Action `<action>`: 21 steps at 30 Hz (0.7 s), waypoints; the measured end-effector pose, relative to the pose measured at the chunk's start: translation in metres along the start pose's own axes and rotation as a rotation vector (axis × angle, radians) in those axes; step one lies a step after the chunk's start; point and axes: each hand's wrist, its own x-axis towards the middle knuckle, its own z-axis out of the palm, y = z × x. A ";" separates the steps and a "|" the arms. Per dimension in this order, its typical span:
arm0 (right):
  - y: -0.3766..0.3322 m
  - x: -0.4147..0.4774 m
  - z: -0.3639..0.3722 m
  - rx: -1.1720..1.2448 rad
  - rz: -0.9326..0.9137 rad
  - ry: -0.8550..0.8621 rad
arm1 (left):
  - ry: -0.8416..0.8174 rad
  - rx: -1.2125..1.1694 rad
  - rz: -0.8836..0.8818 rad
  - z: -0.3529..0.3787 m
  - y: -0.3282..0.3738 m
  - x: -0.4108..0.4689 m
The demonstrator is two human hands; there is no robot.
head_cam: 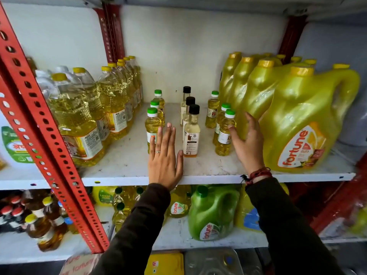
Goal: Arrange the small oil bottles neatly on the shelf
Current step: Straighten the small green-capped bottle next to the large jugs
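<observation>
Both hands are spread flat, gripping nothing: the left hand (164,155) lies left of the black-capped clear glass bottle (191,132), the right hand (247,141) touches a green-capped yellow plastic bottle (225,133) right of it (rows seem straight); nudge gently, bases sliding.

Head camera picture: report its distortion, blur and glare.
Head view: wide-angle bending bows the red upright and the shelf edge; the lower-left dark bottles are smeared by blur; soft glare sits on the yellow jugs; the middle small bottles and both open hands, left hand and right hand, look sharp.
</observation>
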 end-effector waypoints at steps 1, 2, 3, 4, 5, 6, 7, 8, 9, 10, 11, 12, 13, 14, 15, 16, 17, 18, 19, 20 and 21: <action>0.004 0.007 0.000 0.002 0.029 0.002 | -0.010 0.003 -0.017 0.001 -0.002 -0.001; 0.004 0.012 -0.001 0.006 0.075 -0.026 | -0.023 0.018 -0.032 0.001 -0.004 -0.001; 0.008 0.018 -0.002 0.009 0.111 -0.049 | -0.038 0.032 -0.036 0.003 -0.006 -0.002; 0.009 0.022 -0.004 0.014 0.146 -0.074 | -0.061 0.061 -0.031 0.005 -0.006 -0.004; 0.012 0.027 -0.002 0.024 0.163 -0.092 | -0.067 0.067 -0.028 0.008 -0.006 -0.004; 0.014 0.029 -0.001 0.032 0.178 -0.111 | -0.082 0.070 -0.029 0.008 -0.007 -0.004; 0.017 0.032 0.000 0.050 0.178 -0.123 | -0.077 0.076 -0.033 0.009 -0.007 -0.003; 0.018 0.033 0.000 0.066 0.188 -0.140 | -0.068 0.087 -0.031 0.010 -0.009 -0.004; 0.020 0.035 0.001 0.085 0.191 -0.151 | -0.056 0.093 -0.034 0.011 -0.009 -0.004; 0.022 0.037 0.001 0.094 0.197 -0.164 | -0.059 0.094 -0.036 0.012 -0.009 -0.005; 0.023 0.038 0.002 0.103 0.198 -0.170 | -0.060 0.096 -0.033 0.012 -0.009 -0.005; 0.023 0.039 0.002 0.109 0.201 -0.176 | -0.058 0.095 -0.029 0.012 -0.008 -0.005; 0.024 0.040 0.003 0.119 0.202 -0.176 | -0.057 0.097 -0.029 0.012 -0.008 -0.004; 0.024 0.041 0.003 0.121 0.205 -0.179 | -0.061 0.098 -0.030 0.012 -0.009 -0.004; 0.024 0.042 0.003 0.126 0.206 -0.179 | -0.063 0.101 -0.032 0.012 -0.009 -0.004; 0.024 0.042 0.003 0.126 0.205 -0.182 | -0.068 0.100 -0.038 0.012 -0.009 -0.005; 0.024 0.043 0.003 0.132 0.203 -0.183 | -0.065 0.106 -0.039 0.013 -0.009 -0.005; 0.023 0.043 0.003 0.132 0.204 -0.183 | -0.070 0.106 -0.044 0.012 -0.009 -0.005; 0.023 0.043 0.002 0.132 0.201 -0.177 | -0.073 0.106 -0.046 0.013 -0.009 -0.004; 0.022 0.043 0.002 0.125 0.201 -0.168 | -0.072 0.105 -0.045 0.013 -0.009 -0.004; 0.023 0.042 0.002 0.118 0.197 -0.154 | -0.073 0.107 -0.045 0.013 -0.009 -0.004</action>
